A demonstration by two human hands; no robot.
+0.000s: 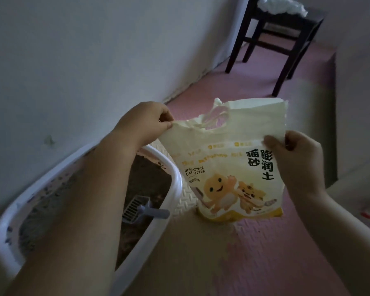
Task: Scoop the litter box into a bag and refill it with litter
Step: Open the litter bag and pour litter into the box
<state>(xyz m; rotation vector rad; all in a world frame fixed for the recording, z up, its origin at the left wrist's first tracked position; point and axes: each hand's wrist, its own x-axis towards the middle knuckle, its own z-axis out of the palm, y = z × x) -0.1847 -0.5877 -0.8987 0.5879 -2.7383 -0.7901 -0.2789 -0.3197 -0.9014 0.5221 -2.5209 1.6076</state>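
Both hands on the litter bag, right beside the litter box.

Left of the bag, the white litter box (175, 178) sits against the wall, dark litter inside, a grey scoop (137, 209) lying in it with its handle over the rim. The left hand (143, 122) pinches the bag's top left corner, fingers closed on it. The pale yellow litter bag (226, 167) stands upright on the pink floor mat (265, 253), just beside the box. The right hand (295, 159) clamps the bag's right edge. Beyond the bag stands a dark stool (286, 39).
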